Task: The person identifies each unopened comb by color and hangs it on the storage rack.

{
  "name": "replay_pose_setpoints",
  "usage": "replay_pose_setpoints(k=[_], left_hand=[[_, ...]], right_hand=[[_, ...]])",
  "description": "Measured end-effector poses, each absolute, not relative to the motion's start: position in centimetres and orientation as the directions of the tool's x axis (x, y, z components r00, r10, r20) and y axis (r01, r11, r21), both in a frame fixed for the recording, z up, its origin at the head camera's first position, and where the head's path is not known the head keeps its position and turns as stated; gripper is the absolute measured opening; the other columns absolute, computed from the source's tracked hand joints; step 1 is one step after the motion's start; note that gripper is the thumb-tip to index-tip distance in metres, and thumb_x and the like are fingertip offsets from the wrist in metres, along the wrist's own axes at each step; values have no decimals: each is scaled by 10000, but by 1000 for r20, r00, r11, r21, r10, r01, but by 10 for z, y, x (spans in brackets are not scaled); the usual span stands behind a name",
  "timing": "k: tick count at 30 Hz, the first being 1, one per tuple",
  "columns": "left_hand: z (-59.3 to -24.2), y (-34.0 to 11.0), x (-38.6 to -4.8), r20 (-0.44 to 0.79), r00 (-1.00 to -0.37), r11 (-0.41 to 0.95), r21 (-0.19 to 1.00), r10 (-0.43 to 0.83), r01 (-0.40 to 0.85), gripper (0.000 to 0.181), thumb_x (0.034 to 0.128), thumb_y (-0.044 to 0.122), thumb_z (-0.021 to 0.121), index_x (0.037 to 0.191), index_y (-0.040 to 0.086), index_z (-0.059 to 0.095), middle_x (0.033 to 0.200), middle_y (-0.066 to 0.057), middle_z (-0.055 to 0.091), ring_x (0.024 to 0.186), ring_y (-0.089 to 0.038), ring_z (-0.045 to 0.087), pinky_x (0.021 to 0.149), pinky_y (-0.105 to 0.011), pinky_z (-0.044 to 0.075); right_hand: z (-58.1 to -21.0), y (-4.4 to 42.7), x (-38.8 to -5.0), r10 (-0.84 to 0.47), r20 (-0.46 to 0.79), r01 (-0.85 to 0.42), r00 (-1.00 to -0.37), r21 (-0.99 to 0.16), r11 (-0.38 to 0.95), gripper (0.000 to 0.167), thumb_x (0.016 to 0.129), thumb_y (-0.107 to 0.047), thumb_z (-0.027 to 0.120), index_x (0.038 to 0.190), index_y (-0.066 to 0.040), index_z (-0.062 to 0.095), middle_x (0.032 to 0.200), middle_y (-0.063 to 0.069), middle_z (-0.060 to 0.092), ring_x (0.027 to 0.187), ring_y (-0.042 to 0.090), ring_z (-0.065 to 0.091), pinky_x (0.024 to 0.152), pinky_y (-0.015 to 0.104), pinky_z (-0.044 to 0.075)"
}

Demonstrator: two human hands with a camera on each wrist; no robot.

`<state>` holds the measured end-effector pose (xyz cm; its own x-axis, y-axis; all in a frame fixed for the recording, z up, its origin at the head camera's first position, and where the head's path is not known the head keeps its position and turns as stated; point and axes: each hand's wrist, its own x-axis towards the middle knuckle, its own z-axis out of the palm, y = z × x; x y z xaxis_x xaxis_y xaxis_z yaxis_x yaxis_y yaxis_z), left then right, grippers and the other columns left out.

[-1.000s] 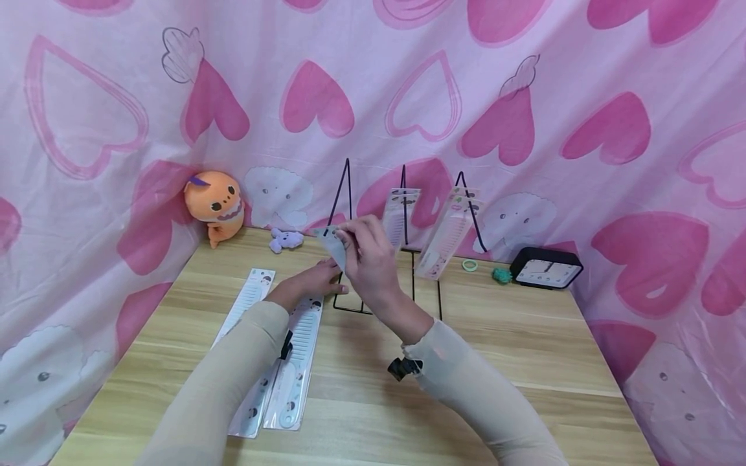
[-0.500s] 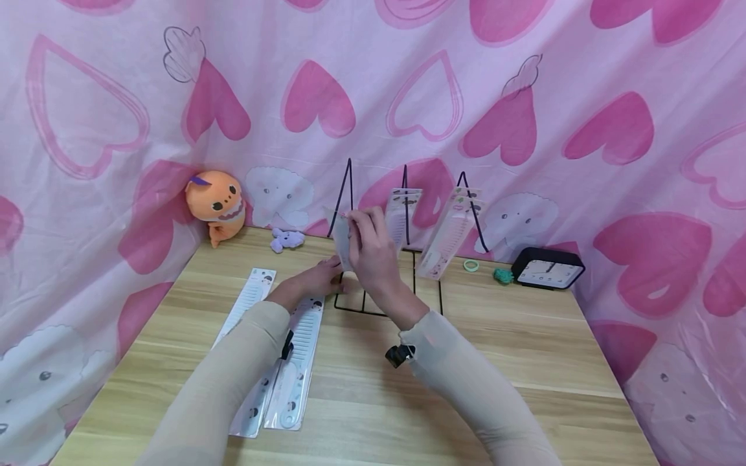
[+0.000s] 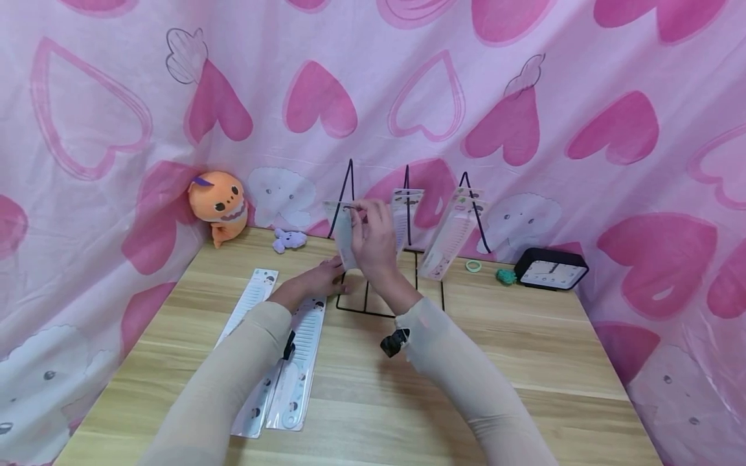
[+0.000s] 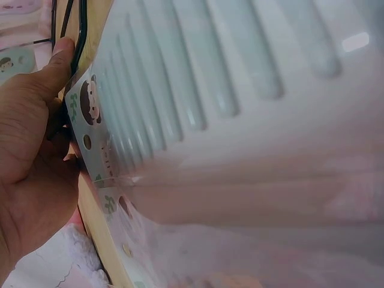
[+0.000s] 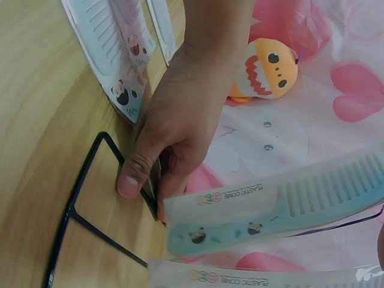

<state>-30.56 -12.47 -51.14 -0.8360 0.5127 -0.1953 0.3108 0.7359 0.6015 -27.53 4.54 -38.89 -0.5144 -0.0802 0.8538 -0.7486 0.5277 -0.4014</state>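
Observation:
My left hand [image 3: 317, 278] grips the near left side of a black wire rack [image 3: 365, 313], thumb over the wire. My right hand [image 3: 375, 243] pinches a packaged pale-blue plastic comb [image 3: 342, 233] near its top, beside the rack's left upright. In the right wrist view this comb [image 5: 330, 192] reads "plastic comb"; whether it is on a hook cannot be seen. Packaged combs hang at the middle upright [image 3: 399, 226] and at the right upright [image 3: 450, 236]. Under my left forearm lie further packaged combs [image 3: 305, 343] in two rows.
An orange plush toy [image 3: 217, 202] and a small purple plush [image 3: 289, 240] sit at the back left. Right of the rack are a pale green ring [image 3: 473, 266], a green trinket [image 3: 506, 276] and a black clock [image 3: 551, 268]. A pink heart-patterned curtain hangs behind the table.
My right hand has moved slightly up and towards the left upright. The comb it pinches has turned from tilted to hanging more upright. My left hand stays on the rack.

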Motion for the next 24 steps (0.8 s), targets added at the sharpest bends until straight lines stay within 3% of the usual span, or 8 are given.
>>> replay_pose_setpoints(k=[7,15,24], left_hand=[[-507,-123,-304,-205,-829,738,597,520,315,841,1099,324,714,1781,195,238,1882,-92,118,1689,-443,236,1385,-644,240],[-509,-123,-305,-257,-833,783,550,490,291,906,1101,446,681,1786,197,141,1892,-75,53,1749,-389,65,1420,-590,151],[-507,-122,-303,-293,-841,799,552,455,239,896,1104,432,678,1779,141,167,1894,-72,23,1750,-389,19,1425,-575,134]], right_hand=[[-389,48,-289,-67,863,-755,-501,-398,521,120,1072,-42,671,1108,41,749,1018,195,738,922,376,607,838,476,498],[-383,51,-303,-82,850,-735,-520,-397,549,131,1091,-56,663,1116,29,760,1030,188,708,977,367,619,860,477,542],[-377,50,-322,-78,844,-723,-530,-403,561,145,1101,-44,648,1136,39,761,1072,209,704,1022,382,646,884,476,579]])
